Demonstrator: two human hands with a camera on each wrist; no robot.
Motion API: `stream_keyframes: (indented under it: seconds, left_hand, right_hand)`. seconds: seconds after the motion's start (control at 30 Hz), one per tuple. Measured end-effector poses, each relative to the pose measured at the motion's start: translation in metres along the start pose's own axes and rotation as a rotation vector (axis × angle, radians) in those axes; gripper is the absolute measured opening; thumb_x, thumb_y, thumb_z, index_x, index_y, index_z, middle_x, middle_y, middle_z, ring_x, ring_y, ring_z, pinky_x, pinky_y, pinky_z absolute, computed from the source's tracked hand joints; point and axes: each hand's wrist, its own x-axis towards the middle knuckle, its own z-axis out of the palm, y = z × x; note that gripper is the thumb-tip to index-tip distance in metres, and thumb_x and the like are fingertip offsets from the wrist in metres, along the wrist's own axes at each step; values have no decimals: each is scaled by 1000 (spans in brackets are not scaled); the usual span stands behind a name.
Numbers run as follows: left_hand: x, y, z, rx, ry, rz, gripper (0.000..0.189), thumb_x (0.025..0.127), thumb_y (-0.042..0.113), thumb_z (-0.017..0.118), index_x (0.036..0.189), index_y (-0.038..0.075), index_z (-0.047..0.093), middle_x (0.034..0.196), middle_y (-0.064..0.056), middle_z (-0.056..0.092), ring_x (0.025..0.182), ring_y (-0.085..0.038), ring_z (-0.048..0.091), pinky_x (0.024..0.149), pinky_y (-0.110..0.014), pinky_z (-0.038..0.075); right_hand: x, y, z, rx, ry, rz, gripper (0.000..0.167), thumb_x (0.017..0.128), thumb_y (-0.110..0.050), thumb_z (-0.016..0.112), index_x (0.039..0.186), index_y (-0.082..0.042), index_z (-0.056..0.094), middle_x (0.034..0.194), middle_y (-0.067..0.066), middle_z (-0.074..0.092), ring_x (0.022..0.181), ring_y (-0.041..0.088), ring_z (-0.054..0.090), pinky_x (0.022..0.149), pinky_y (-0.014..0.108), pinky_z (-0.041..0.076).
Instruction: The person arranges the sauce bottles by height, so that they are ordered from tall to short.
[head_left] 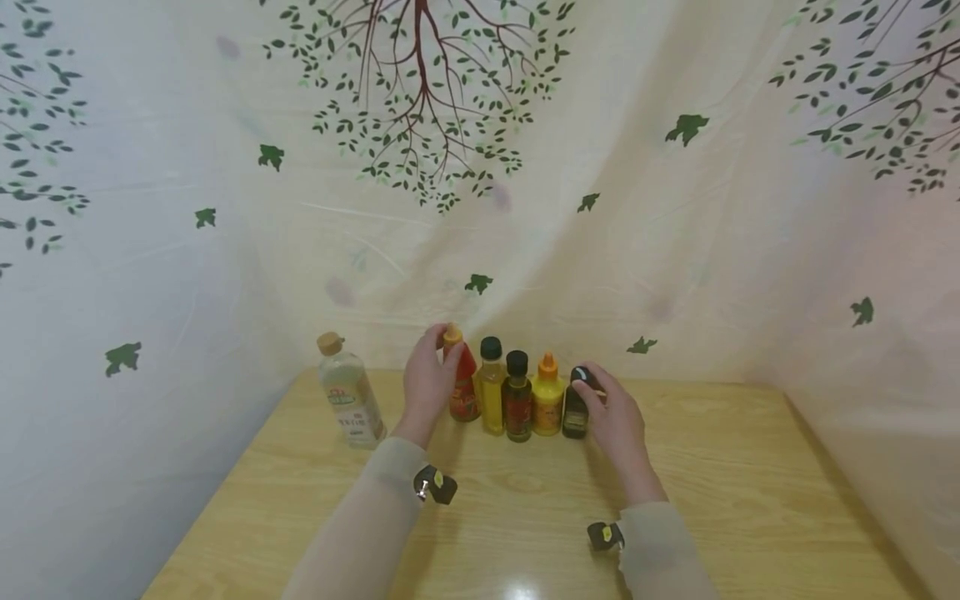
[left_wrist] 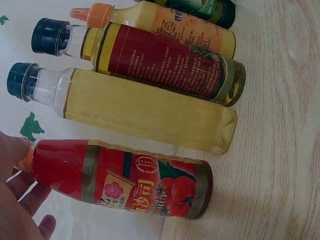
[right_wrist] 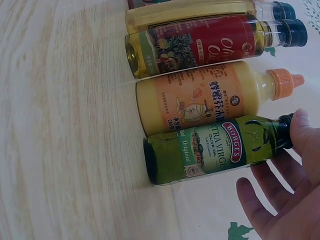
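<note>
At the left end of a row of bottles, my left hand (head_left: pixel 429 385) pinches the orange cap of a red ketchup bottle (left_wrist: pixel 120 177). My right hand (head_left: pixel 621 421) grips the black cap of a green olive oil bottle (right_wrist: pixel 215 150) at the row's right end, thumb on one side and fingers behind. Both bottles stand upright on the table. Between them are a square bottle of pale yellow oil (left_wrist: pixel 145 107), a dark-capped olive oil bottle with a red label (head_left: pixel 517 408), and a yellow squeeze bottle (right_wrist: pixel 195 102) with an orange nozzle.
A large clear bottle (head_left: pixel 352 404) with a tan cap stands apart, left of my left hand. The bottles are near the back edge of the wooden table (head_left: pixel 510 517). Behind it hangs a pale curtain (head_left: pixel 360 275) printed with branches and leaves.
</note>
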Motion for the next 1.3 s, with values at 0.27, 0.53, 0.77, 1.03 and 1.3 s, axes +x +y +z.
stream_keyframes:
  seconds: [0.27,0.53,0.77,1.03,1.3]
  left_hand:
    - [-2,-2,1,-9,31,22,43,111,23,70,150,8,61,142,-14,69,132,-35,64,114,-56,50]
    - [-9,3,-5,-46,88,6,43,109,23,73,148,8,63,139,-13,71,128,-34,66,113,-55,50]
    - [-21,9,-18,-41,122,36,44,108,26,76,147,9,65,137,-13,73,126,-33,67,111,-54,51]
    - [-34,6,-39,-44,148,63,45,106,27,78,146,9,67,132,-12,75,117,-31,70,101,-50,58]
    - [-42,-5,-57,-60,184,86,43,105,22,80,142,4,68,128,-14,75,111,-31,72,95,-47,62]
  right_hand:
    - [0,1,0,-2,-3,-5,50,117,-43,55,160,-17,57,155,20,62,129,46,66,111,68,48]
    - [1,1,-1,-1,-3,2,49,117,-42,55,160,-18,57,154,21,62,130,46,66,111,68,48]
    - [-1,0,-2,4,-9,14,52,117,-44,55,161,-18,56,154,23,62,130,47,66,111,68,48]
    - [0,0,0,11,-1,5,50,117,-44,55,160,-19,57,153,23,63,129,48,67,111,69,49]
    - [3,1,-1,6,1,18,50,117,-44,55,161,-21,56,154,22,62,130,48,66,111,69,48]
